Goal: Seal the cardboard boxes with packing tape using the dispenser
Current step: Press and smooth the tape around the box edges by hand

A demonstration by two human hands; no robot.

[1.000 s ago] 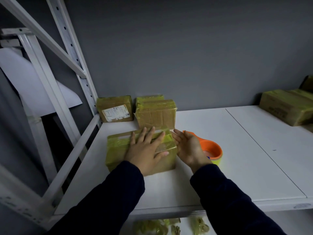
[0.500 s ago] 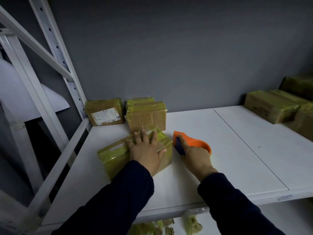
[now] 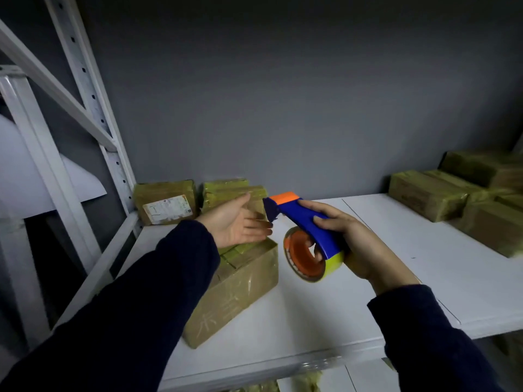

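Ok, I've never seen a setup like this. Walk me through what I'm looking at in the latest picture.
There is no machine here. A person works with two bare hands, and the camera sits on their head, looking forward and down, so the dark sleeves enter from below. The right hand grips a blue and orange dispenser carrying a yellow roll, lifted off the white shelf. The left hand is open, palm turned toward the dispenser, above a cardboard box that lies on the shelf. More boxes stand by the back wall, and others sit at the right.
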